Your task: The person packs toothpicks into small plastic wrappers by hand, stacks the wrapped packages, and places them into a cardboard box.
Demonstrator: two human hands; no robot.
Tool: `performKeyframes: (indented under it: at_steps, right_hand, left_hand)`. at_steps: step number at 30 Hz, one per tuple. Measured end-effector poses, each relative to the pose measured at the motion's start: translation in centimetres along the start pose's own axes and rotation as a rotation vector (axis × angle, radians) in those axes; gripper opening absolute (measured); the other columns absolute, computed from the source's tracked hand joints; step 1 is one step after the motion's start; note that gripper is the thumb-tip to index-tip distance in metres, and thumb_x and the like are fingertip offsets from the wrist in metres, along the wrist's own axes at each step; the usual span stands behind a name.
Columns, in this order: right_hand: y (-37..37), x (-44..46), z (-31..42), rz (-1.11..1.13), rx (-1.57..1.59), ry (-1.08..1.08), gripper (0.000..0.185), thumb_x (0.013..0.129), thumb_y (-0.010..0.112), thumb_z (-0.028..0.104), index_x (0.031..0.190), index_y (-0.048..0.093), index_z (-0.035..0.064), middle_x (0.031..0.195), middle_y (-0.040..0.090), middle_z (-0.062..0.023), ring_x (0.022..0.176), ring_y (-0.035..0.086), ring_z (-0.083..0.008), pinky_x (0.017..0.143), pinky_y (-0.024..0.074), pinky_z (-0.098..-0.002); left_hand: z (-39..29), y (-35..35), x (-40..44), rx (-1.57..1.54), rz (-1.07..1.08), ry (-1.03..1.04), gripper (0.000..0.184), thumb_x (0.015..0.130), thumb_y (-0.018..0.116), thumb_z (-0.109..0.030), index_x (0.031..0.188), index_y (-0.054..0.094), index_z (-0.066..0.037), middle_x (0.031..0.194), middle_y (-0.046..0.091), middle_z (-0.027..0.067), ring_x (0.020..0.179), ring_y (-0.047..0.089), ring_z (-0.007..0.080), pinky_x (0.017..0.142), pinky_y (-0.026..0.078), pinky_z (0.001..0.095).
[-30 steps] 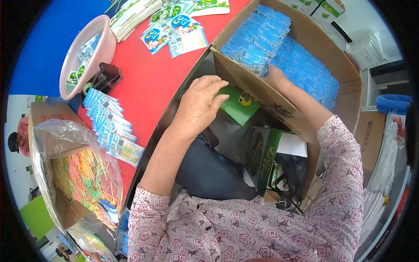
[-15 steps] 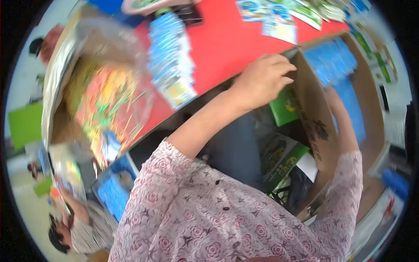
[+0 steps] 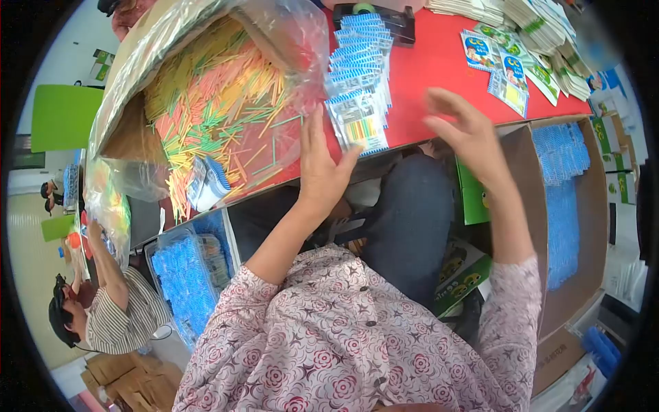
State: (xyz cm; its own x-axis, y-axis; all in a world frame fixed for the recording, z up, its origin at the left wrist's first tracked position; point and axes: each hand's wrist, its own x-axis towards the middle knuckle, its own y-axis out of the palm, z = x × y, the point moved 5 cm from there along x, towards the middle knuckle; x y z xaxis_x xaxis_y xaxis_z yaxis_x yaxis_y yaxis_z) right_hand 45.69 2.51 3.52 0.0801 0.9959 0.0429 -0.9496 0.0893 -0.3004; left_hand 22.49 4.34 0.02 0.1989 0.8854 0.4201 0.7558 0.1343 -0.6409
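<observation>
A row of overlapping blue-and-white packets (image 3: 364, 113) lies on the red tabletop. The nearest packet has a clear window showing coloured sticks. My left hand (image 3: 321, 165) is open at the table's front edge, fingers stretched along the left side of the row and thumb by the nearest packet's lower edge. It grips nothing; whether it touches that packet I cannot tell. To the right, my right hand (image 3: 473, 137) is slightly blurred over the table edge, thumb and fingers apart, holding nothing. Two loose packets (image 3: 509, 82) lie beyond it.
At left, a plastic-lined carton (image 3: 113, 134) holds many coloured sticks (image 3: 220, 103). A cardboard box (image 3: 596, 226) with blue packets (image 3: 563, 206) stands at right. A tape dispenser (image 3: 401, 29) sits behind the row. Below left is a bin of blue packets (image 3: 182, 281); a co-worker (image 3: 127, 302) sits beyond.
My right hand has come out of the cardboard box and over the table edge. My left hand has moved left, from the box's near side to the packet row. The view has shifted left.
</observation>
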Motion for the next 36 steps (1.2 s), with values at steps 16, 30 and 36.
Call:
performKeyframes:
  at_steps: [16, 30, 36]
  right_hand:
    - [6.7, 7.5, -2.5, 0.042, -0.054, -0.017, 0.030, 0.086, 0.061, 0.014, 0.113, 0.056, -0.0002, 0.091, 0.061, -0.0013, 0.085, 0.054, -0.0078, 0.073, 0.0438, -0.0240]
    - [7.5, 1.9, 0.3, 0.194, 0.286, 0.100, 0.038, 0.086, 0.061, 0.015, 0.119, 0.050, -0.0007, 0.104, 0.059, -0.0020, 0.105, 0.049, -0.0091, 0.092, 0.0391, -0.0279]
    - [7.4, 1.8, 1.7, 0.167, 0.063, -0.145, 0.051, 0.076, 0.071, 0.012, 0.120, 0.049, -0.0010, 0.102, 0.060, -0.0033, 0.097, 0.054, -0.0110, 0.087, 0.0438, -0.0280]
  left_hand:
    - [3.4, 2.1, 2.0, -0.356, 0.168, -0.254, 0.093, 0.070, 0.073, -0.005, 0.141, 0.014, 0.001, 0.138, 0.032, 0.0231, 0.128, 0.034, 0.0349, 0.105, 0.030, 0.0386]
    - [2.3, 1.0, 2.5, -0.422, 0.259, -0.089, 0.094, 0.066, 0.078, -0.011, 0.139, 0.019, 0.001, 0.135, 0.038, 0.0223, 0.126, 0.039, 0.0333, 0.102, 0.034, 0.0395]
    - [1.2, 1.5, 3.3, -0.431, 0.364, 0.045, 0.086, 0.068, 0.076, -0.010, 0.137, 0.025, 0.001, 0.130, 0.043, 0.0216, 0.119, 0.045, 0.0338, 0.097, 0.038, 0.0394]
